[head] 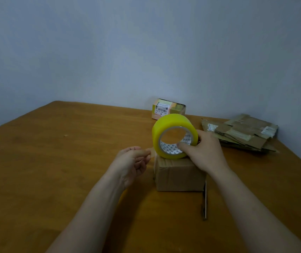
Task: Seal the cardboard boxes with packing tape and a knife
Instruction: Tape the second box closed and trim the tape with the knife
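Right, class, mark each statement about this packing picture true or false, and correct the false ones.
1. The right hand grips the yellow tape roll. True.
2. The roll lies flat on the wood. False: it is held upright on top of the small cardboard box.
3. The left hand pinches the free end of the tape. True.
4. The flattened cardboard pile lies left of that box. False: it lies to the right, by the wall.
5. The labelled box stands on the table near the wall. True.
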